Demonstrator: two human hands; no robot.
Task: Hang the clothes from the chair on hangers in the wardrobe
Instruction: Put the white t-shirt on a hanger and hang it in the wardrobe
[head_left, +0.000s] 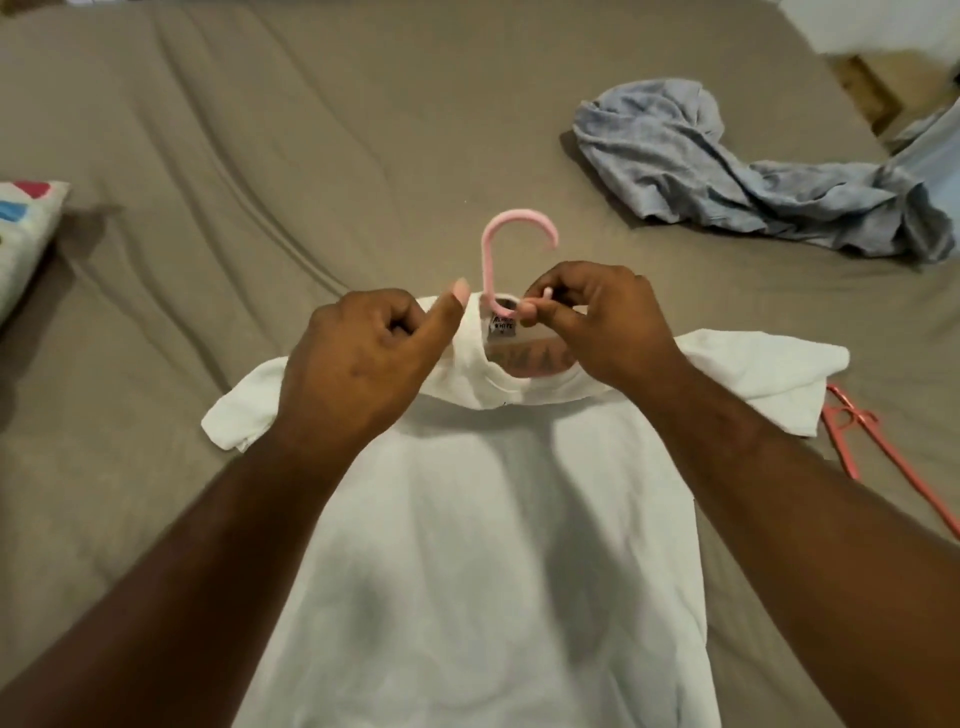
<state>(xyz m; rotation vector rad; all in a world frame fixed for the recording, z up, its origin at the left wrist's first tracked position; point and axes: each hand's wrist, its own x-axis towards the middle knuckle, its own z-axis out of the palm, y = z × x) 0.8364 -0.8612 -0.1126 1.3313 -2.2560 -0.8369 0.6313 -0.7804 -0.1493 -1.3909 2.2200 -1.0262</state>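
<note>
A white T-shirt (467, 545) lies flat on the brown bed (260, 130), collar away from me. A light pink hanger (506, 231) sits inside it, its hook sticking out of the neck opening. My left hand (363, 364) grips the collar on the left, thumb raised along the fabric. My right hand (597, 322) pinches the pink hanger's arm at the right of the collar. The rest of the hanger is hidden under the shirt.
A crumpled grey-blue garment (727, 176) lies at the back right of the bed. A darker pink hanger (883, 467) rests beside the shirt's right sleeve. A patterned pillow (26, 234) is at the left edge. A white object blurs the top right corner.
</note>
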